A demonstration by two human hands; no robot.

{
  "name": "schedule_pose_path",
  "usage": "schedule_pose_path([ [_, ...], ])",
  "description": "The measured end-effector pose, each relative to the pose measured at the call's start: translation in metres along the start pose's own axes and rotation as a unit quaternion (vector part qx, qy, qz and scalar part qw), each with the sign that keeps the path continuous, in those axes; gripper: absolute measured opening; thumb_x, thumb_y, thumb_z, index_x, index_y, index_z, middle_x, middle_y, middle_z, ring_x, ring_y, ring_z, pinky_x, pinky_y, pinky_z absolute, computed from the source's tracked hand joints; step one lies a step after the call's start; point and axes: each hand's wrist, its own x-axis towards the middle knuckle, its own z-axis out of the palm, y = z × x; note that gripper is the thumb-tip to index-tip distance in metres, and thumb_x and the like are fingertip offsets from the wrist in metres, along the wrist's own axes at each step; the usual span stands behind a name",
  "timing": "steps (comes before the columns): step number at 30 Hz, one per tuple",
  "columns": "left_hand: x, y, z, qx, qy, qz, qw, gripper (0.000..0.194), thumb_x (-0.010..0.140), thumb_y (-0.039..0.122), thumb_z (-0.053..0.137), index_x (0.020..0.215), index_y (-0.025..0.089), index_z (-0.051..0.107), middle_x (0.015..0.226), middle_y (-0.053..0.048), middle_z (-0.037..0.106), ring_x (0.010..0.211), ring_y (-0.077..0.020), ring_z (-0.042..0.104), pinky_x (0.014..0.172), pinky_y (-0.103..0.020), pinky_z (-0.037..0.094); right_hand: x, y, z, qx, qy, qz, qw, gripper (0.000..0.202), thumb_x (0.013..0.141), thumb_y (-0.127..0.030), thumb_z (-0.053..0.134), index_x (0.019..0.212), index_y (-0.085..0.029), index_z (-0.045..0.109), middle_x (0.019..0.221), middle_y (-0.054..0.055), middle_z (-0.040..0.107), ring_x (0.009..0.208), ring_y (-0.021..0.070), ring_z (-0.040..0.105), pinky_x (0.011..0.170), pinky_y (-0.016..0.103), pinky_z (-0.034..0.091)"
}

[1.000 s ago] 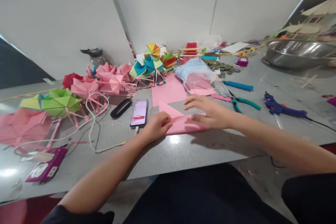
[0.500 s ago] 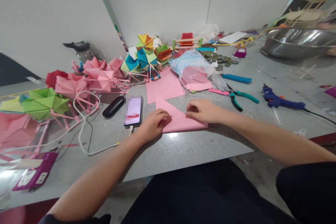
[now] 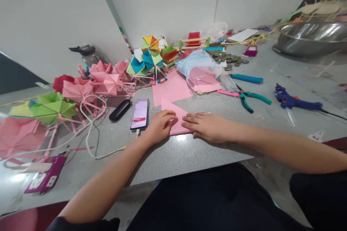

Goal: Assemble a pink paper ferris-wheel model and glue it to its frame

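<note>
A pink sheet of paper (image 3: 177, 120), folded into a triangle, lies on the grey table in front of me. My left hand (image 3: 161, 125) rests on its left side, fingers bent over the paper. Across from it, my right hand (image 3: 207, 126) lies flat with fingers stretched out, pressing on the right part and covering that corner. Just beyond is a larger flat pink paper sheet (image 3: 170, 88). A phone (image 3: 140, 114) with a lit screen sits left of my left hand, a cable plugged into it.
Folded-paper models (image 3: 108, 81) crowd the left and back. A black case (image 3: 119, 110) lies beside the phone. To the right are teal-handled pliers (image 3: 252, 97), a blue glue gun (image 3: 298, 103), a blue-handled tool (image 3: 247, 78), coins (image 3: 227, 58) and a metal basin (image 3: 311, 41).
My right hand has gone from a pinched pose at the paper's edge to lying flat over its right side, fingers stretched. The left hand stays on the paper. The view has shifted slightly.
</note>
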Motion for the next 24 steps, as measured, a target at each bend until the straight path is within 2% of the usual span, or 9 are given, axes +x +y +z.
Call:
schedule_pose_path([
  [5,0.001,0.001,-0.005,-0.035,-0.031,-0.017,0.999,0.021,0.104,0.026,0.061,0.115,0.02,0.078,0.133,-0.013,0.077,0.128,-0.0286,0.07,0.117,-0.052,0.053,-0.001,0.009,0.009,-0.007,0.0,0.002,1.0,0.061,0.112,-0.039,0.053,0.17,-0.019,0.046,0.177,0.018,0.042,0.164,0.0342,0.042,0.131,0.055,0.038],
  [8,0.001,0.007,-0.005,-0.015,-0.051,-0.007,0.999,0.022,0.102,0.031,0.067,0.119,0.021,0.077,0.134,-0.013,0.076,0.13,-0.0304,0.068,0.117,-0.054,0.052,-0.003,0.009,0.011,0.0,0.001,0.006,1.0,0.061,0.113,-0.041,0.051,0.17,-0.021,0.045,0.177,0.017,0.041,0.165,0.0353,0.04,0.132,0.056,0.036],
  [16,-0.003,0.02,-0.003,0.065,-0.087,0.018,0.994,0.029,0.103,0.039,0.065,0.121,0.018,0.073,0.138,-0.017,0.072,0.131,-0.0349,0.064,0.116,-0.054,0.05,-0.01,0.005,0.009,0.032,-0.019,0.009,0.999,0.064,0.115,-0.044,0.043,0.174,-0.02,0.038,0.181,0.016,0.033,0.168,0.0389,0.031,0.133,0.062,0.032],
  [20,-0.004,0.022,-0.002,0.097,-0.1,0.018,0.99,0.032,0.105,0.041,0.062,0.124,0.017,0.071,0.141,-0.019,0.069,0.132,-0.0377,0.061,0.116,-0.057,0.048,-0.011,0.013,-0.006,0.06,-0.037,0.037,0.997,0.064,0.114,-0.048,0.045,0.171,-0.02,0.044,0.181,0.018,0.033,0.168,0.0394,0.031,0.134,0.063,0.03],
  [24,-0.004,0.022,-0.002,0.114,-0.105,0.021,0.988,0.034,0.106,0.041,0.06,0.124,0.014,0.07,0.14,-0.021,0.068,0.131,-0.0384,0.061,0.115,-0.058,0.049,-0.019,0.027,-0.038,0.081,-0.054,0.073,0.993,0.069,0.109,-0.056,0.057,0.165,-0.016,0.054,0.176,0.023,0.042,0.163,0.0401,0.042,0.131,0.059,0.038],
])
